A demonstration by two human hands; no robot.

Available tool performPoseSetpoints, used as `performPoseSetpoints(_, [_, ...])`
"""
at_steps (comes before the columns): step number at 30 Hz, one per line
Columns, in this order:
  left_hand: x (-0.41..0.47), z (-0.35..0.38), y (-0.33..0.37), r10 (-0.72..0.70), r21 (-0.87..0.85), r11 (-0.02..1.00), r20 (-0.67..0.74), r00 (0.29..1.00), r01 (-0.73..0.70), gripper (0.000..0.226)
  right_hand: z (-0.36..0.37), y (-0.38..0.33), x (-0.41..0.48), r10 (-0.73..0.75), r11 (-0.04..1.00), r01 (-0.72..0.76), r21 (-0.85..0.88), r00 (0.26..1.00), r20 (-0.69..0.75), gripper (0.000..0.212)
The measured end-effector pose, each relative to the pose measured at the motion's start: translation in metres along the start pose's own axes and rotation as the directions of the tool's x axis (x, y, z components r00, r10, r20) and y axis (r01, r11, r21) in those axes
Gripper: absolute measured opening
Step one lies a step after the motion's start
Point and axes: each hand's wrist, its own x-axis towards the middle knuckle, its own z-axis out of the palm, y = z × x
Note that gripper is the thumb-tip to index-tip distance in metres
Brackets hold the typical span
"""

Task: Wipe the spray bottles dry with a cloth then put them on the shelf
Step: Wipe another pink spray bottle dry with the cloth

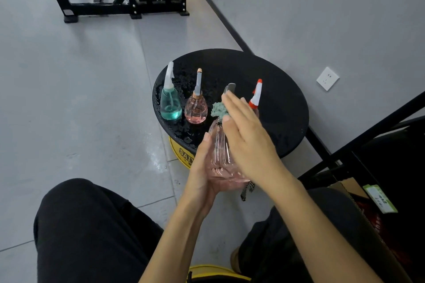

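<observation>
Here, over the table (276, 103) edge, we grip the thin, probably slippery pink bottle (219, 151) at its base with curled left fingers (205, 147); straight right fingers (234, 105) press the cloth (218, 109) on its neck.

Cool, even indoor light, fairly bright; shadows soft. Pale sheen on glossy grey tiled floor (80, 99); water drops glint on round black counter (264, 71); faint highlights on clear pink ribbed spray bottle (220, 151). Right hand (246, 138) slightly motion-blurred. Dark skirting line (232, 30) bends, wide-angle. Black metal shelf (368, 133) lower right murky.
</observation>
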Motion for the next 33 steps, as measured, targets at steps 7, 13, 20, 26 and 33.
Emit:
performPoseSetpoints(7, [-0.002,0.004,-0.001,0.053,-0.091,0.994,-0.029,0.998,-0.056,0.047,0.023,-0.008,-0.044,-0.128,0.958,0.108,-0.265,0.99,-0.06,0.055])
performPoseSetpoints(13, [-0.002,0.001,-0.002,0.0,-0.082,0.997,-0.037,0.999,-0.003,0.041,0.013,0.0,-0.025,-0.125,0.979,0.118,-0.163,0.992,-0.029,0.05])
performPoseSetpoints(20, [-0.004,0.003,-0.001,0.023,-0.056,0.998,-0.025,0.999,-0.025,0.039,0.008,0.0,-0.015,-0.047,0.998,0.045,-0.044,0.998,-0.044,0.049])
performPoseSetpoints(26, [-0.004,0.001,-0.004,0.019,-0.124,0.992,-0.081,0.997,-0.029,0.043,0.02,-0.007,-0.05,-0.131,0.961,0.11,-0.253,0.989,-0.066,0.057])
performPoseSetpoints(33, [-0.006,0.001,-0.004,-0.032,-0.084,0.996,-0.049,0.998,0.027,0.042,-0.003,0.002,-0.007,0.027,0.998,-0.026,0.057,1.0,-0.01,0.047])
